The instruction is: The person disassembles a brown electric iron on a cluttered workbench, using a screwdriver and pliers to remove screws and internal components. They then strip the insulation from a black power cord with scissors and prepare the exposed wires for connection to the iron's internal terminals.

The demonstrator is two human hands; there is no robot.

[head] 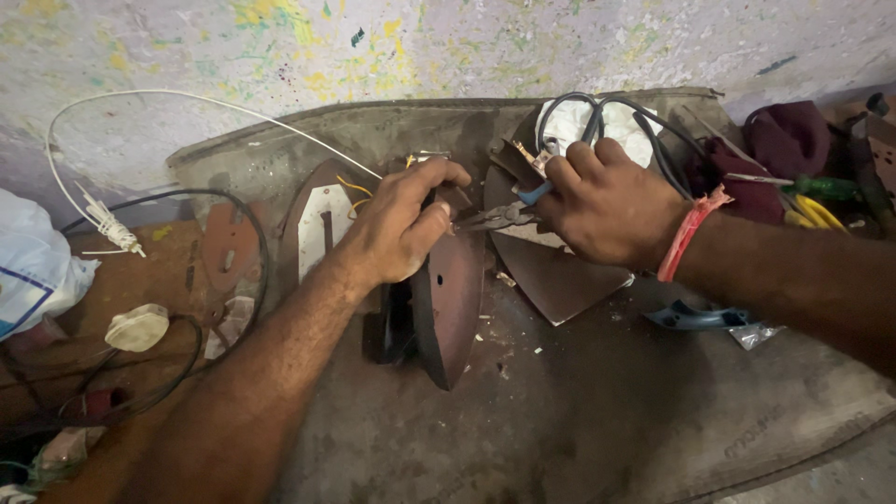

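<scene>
— What's around the hands?
— A paint-flecked wall (448, 47) behind, a grimy mat (597, 411) on the bench beneath.
— And each grip?
— Left hand (401, 229) clasps the iron soleplate (448, 299); right hand (597, 205) clenches pliers (499, 217) between them.

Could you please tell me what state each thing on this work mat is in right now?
Left hand: gripping the iron base.
Right hand: closed on the pliers.
Iron base: stood on edge, cover off.
Pliers: tips closed at the iron's top.
Blue handle: detached, lying on the mat.
White cord: loose, unplugged.
Screwdriver: lying unused.
</scene>
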